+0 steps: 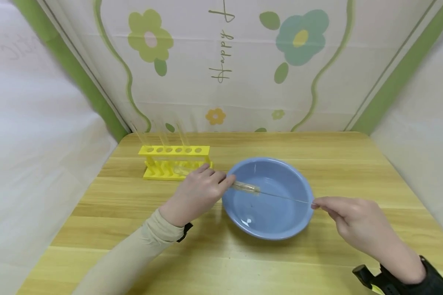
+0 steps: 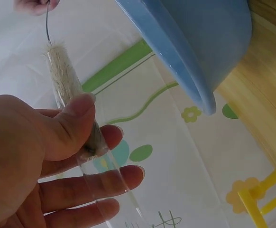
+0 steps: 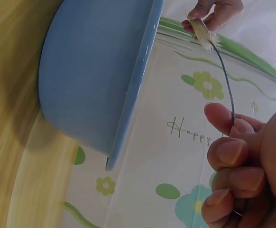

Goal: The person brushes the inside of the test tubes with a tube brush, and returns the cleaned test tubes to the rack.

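Note:
Over the blue basin [image 1: 267, 223], my left hand [image 1: 201, 190] grips a clear glass test tube [image 2: 116, 190] between thumb and fingers. Inside the tube's mouth sits the pale bristle head of a test tube brush [image 2: 63, 76]; some bristles stick out at the rim. The brush's thin twisted wire handle [image 3: 227, 83] runs to the right, slightly bowed. My right hand [image 1: 358, 223] pinches that wire between thumb and index finger just beyond the basin's right rim, its other fingers curled. The wire's far end is hidden in the right hand.
A yellow test tube rack [image 1: 174, 150] stands behind the left hand, with several clear tubes [image 1: 182, 135] leaning in its holes. The wooden table [image 1: 266, 268] carries everything. A flower-patterned cloth [image 1: 243, 94] rises behind it, and white sheets [image 1: 37, 143] hang on both sides.

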The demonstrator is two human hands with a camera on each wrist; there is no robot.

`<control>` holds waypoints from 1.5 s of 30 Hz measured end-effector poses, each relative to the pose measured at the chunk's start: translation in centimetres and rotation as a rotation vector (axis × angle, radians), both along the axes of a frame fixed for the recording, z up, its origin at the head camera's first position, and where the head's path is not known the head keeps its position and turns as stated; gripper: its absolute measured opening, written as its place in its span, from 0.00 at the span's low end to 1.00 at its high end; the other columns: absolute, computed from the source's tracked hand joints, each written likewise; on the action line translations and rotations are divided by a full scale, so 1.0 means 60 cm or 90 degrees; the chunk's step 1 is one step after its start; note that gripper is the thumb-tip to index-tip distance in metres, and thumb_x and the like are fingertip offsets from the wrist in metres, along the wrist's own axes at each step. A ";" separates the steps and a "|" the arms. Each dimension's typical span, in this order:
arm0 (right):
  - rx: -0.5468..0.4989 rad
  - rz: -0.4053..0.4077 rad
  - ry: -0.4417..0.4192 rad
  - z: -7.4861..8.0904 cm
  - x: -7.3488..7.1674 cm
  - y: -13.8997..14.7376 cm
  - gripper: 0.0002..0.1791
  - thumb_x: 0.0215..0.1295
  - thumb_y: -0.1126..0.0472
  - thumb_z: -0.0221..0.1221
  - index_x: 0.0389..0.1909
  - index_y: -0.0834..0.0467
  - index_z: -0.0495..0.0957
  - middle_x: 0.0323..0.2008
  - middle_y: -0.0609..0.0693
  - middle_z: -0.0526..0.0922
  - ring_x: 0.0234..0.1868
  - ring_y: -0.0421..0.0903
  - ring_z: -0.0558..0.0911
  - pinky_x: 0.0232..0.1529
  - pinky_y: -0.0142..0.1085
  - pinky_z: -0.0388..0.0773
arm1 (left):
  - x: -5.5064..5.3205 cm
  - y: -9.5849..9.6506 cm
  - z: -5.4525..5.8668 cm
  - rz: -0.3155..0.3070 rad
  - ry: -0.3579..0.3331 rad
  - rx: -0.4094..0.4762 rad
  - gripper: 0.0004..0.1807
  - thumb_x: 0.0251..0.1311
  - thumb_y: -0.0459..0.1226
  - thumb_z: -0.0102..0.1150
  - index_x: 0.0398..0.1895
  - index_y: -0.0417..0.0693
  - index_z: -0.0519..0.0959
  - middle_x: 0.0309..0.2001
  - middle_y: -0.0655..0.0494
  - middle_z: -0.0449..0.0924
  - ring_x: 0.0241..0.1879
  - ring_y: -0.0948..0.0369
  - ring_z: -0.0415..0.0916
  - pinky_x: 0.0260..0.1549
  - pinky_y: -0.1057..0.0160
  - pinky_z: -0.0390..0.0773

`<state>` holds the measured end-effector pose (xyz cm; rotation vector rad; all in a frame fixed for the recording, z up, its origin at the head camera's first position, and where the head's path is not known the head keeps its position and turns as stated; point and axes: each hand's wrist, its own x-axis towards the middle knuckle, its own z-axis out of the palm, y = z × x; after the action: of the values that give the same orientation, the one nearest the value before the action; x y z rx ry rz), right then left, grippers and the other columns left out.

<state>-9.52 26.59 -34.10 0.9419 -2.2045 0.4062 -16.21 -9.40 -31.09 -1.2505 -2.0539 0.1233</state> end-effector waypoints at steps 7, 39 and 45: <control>0.004 0.006 0.006 0.001 -0.002 -0.007 0.29 0.81 0.50 0.38 0.35 0.57 0.87 0.28 0.46 0.88 0.25 0.44 0.86 0.21 0.30 0.79 | 0.003 0.008 0.001 0.008 -0.005 -0.007 0.12 0.57 0.25 0.65 0.43 0.42 0.83 0.29 0.52 0.83 0.22 0.57 0.77 0.30 0.59 0.80; -0.001 0.026 -0.071 0.008 -0.018 -0.096 0.18 0.43 0.78 0.65 0.33 0.55 0.84 0.29 0.42 0.87 0.24 0.41 0.85 0.18 0.29 0.75 | 0.028 0.067 -0.003 -0.002 0.044 0.012 0.11 0.59 0.27 0.60 0.41 0.47 0.85 0.27 0.56 0.81 0.20 0.60 0.75 0.24 0.66 0.79; -0.007 0.040 -0.066 0.005 -0.025 -0.105 0.19 0.42 0.79 0.64 0.34 0.55 0.84 0.29 0.42 0.87 0.22 0.39 0.83 0.17 0.26 0.73 | 0.030 0.069 -0.003 -0.003 0.029 0.017 0.13 0.59 0.25 0.58 0.42 0.47 0.85 0.27 0.55 0.81 0.18 0.61 0.74 0.22 0.67 0.78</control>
<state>-11.01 20.28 -33.79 1.0067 -2.2676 0.5064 -14.41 -5.28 -31.28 -1.2253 -2.0078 0.1211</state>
